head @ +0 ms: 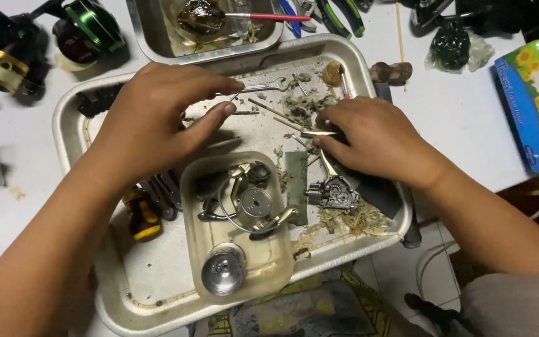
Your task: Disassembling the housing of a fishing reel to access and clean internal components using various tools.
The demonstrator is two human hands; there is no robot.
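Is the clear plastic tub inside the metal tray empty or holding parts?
Holding parts. The clear plastic tub sits in the metal tray and contains a silver spool and a bail-arm rotor piece.

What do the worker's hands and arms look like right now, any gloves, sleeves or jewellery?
Both hands are bare: no gloves on the left hand or the right hand. No rings, watch or wristbands show. Both forearms are uncovered up to the frame's edge, so no sleeves are visible. Grey cloth lies under the right forearm, probably clothing.
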